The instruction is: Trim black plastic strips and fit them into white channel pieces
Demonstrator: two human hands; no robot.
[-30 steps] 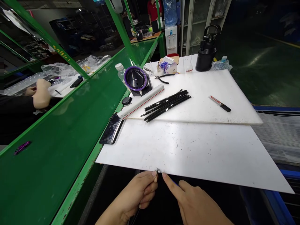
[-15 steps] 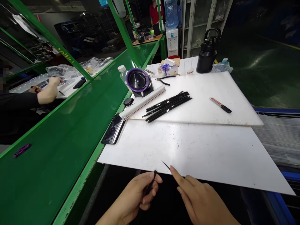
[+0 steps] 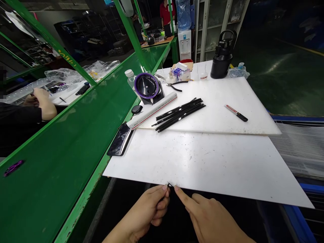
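Note:
At the near edge of the white board (image 3: 202,162), my left hand (image 3: 149,211) pinches a small black piece (image 3: 168,185) between thumb and forefinger. My right hand (image 3: 211,214) is closed around a thin pointed blade (image 3: 171,184), with the forefinger stretched along it. The blade's tip meets or nearly meets the end of the black piece; contact is too small to tell. Its handle is hidden in the palm. Beyond the hands, several glossy black strips (image 3: 179,114) lie in a loose bundle on a thick white foam slab (image 3: 215,98).
A utility knife (image 3: 236,113) lies right on the slab. Left are a triangular scale ruler (image 3: 154,111), a phone (image 3: 120,140) and a purple-rimmed round device (image 3: 146,86). Cutting pliers (image 3: 177,85) and a black flask (image 3: 222,60) stand farther back. A co-worker's arm (image 3: 45,104) is beyond the green partition.
My right hand has moved left and slightly down, bringing the blade's tip to the black piece. My left hand's fingers have curled in closer. The whole view has shifted slightly.

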